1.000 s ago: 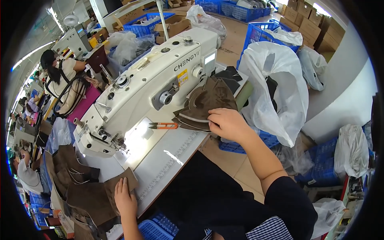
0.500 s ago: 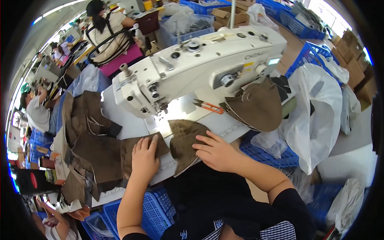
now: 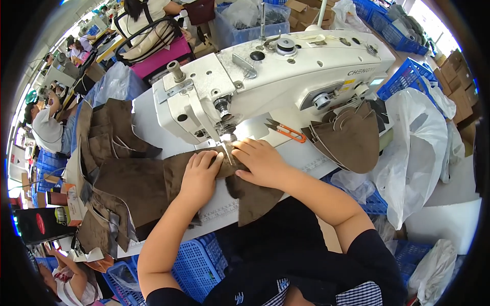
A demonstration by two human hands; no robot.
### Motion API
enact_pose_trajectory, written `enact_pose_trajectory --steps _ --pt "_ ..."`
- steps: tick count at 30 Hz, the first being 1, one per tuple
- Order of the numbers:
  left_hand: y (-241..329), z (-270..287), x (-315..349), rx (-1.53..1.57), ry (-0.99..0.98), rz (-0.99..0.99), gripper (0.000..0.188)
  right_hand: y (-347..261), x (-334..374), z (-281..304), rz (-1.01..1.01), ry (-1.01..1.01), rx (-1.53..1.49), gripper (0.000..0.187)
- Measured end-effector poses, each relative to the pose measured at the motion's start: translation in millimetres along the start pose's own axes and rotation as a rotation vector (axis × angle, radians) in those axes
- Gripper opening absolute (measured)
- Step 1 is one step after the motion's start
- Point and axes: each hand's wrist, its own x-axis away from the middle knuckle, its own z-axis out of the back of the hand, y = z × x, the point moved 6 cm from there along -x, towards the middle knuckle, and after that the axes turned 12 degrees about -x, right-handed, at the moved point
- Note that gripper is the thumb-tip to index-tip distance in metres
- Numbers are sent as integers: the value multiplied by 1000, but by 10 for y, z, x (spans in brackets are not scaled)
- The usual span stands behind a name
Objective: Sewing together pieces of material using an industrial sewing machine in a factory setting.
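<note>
At the needle area of a white sewing machine [image 3: 286, 71], both my hands are on brown suede-like fabric. My left hand [image 3: 200, 176], fingers bent, holds the end of a long brown fabric piece [image 3: 133, 181] that runs off to the left. My right hand [image 3: 259, 162] grips a smaller curved brown fabric piece [image 3: 255, 200], whose lower part hangs toward me beneath the palm. The two pieces meet between my fingertips, just in front of the needle; my fingers hide part of that edge. Orange-handled thread snips [image 3: 287, 131] lie on the machine bed behind my right hand.
Stacked brown fabric pieces [image 3: 349, 137] lie to the right, beside a white plastic bag [image 3: 411, 148]. More brown fabric [image 3: 109, 135] is heaped at the left. Blue baskets [image 3: 194, 265] stand below the table's front edge. Other people sit working at the far left.
My hands have come together near the needle, the right moving left and away from me. Both fabric pieces now meet there. The view has shifted slightly.
</note>
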Motion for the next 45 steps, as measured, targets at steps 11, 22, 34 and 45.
enact_pose_trajectory --steps 11,22,34,45 --pt "28 -32 -54 19 13 102 57 -5 34 95 113 100 -46 49" --pt "-94 -37 -53 42 -20 -62 57 -41 24 29 87 82 -73 50" --pt "-52 -26 -72 -12 -24 -66 62 -46 29 -10 71 78 -83 52" --pt "-143 -14 -133 12 10 -39 57 5 -79 -7 124 104 -74 51"
